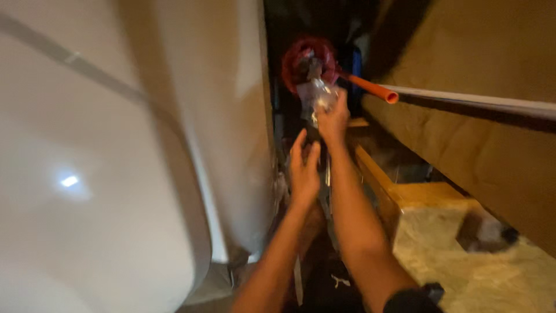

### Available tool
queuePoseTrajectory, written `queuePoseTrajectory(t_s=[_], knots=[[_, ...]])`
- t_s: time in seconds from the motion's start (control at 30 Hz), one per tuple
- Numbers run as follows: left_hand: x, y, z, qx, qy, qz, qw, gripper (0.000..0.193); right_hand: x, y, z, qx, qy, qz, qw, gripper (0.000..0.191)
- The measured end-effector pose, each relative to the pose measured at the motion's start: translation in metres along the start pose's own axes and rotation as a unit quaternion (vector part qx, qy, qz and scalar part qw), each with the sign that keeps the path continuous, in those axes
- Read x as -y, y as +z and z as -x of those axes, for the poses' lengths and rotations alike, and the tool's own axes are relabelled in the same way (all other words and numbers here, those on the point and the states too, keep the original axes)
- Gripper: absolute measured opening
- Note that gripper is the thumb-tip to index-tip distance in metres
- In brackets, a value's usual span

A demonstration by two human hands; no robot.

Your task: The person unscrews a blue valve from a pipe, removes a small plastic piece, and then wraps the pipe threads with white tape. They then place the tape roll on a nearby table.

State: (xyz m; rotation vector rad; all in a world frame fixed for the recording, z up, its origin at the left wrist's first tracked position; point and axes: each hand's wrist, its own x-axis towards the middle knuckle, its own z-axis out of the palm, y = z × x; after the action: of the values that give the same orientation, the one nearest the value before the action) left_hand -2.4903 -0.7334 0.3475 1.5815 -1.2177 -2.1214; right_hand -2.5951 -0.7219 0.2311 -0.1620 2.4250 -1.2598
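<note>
Both hands reach forward into a narrow, dark gap. Farther ahead, the right hand (333, 119) is closed around a crinkly clear plastic bag (318, 94). The bag sticks up out of the fist, so its long way goes up and away from the person. It is blurry, and I cannot tell what is inside it. The left hand (303, 168) is lower and nearer to the body. Its fingers are stretched out straight and close together, pointing up toward the other hand. It holds nothing, and I cannot tell if it touches anything.

Just behind the bag sits a round red thing like a wheel (310, 58), too blurry to name for sure. A long thin pipe with an orange end (379, 90) comes in from the right side, and its orange tip points toward the red wheel. Its long way goes almost flat across, tipping up a little at the left.

On the left a big smooth white tank (116, 162) fills most of the view and crowds the gap. On the right a tan slanted wall (486, 168) leans in, with yellowish wood blocks (428, 208) below it. A black band (414, 300) wraps the right arm near the bottom edge. The tank and the wall leave only a thin space for the arms.
</note>
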Motion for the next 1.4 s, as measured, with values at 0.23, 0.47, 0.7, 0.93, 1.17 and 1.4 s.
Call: queuePoseTrajectory(t_s=[0.23,0.47,0.7,0.93,1.17,1.4], knots=[[0.095,-0.028,0.053,-0.043,-0.197,-0.064,0.977,0.048,-0.083,0.086,-0.129,0.108,-0.031,0.114,0.987,0.057],[0.168,-0.035,0.084,-0.072,-0.301,-0.014,0.951,0.047,-0.134,0.124,-0.151,0.119,0.021,0.112,0.986,0.048],[0.171,-0.039,0.106,-0.084,-0.322,-0.003,0.943,0.050,-0.121,0.125,-0.138,0.128,0.054,0.110,0.984,0.039],[0.173,-0.044,0.100,-0.005,-0.298,0.015,0.955,0.051,-0.111,0.131,-0.131,0.139,0.062,0.116,0.981,0.032],[0.146,-0.064,0.129,0.038,-0.249,0.043,0.967,0.054,-0.058,0.101,-0.087,0.149,0.103,0.132,0.975,0.028],[0.067,-0.141,0.187,0.178,-0.065,0.060,0.980,0.052,0.017,0.019,0.048,0.230,0.258,0.117,0.931,0.028]])
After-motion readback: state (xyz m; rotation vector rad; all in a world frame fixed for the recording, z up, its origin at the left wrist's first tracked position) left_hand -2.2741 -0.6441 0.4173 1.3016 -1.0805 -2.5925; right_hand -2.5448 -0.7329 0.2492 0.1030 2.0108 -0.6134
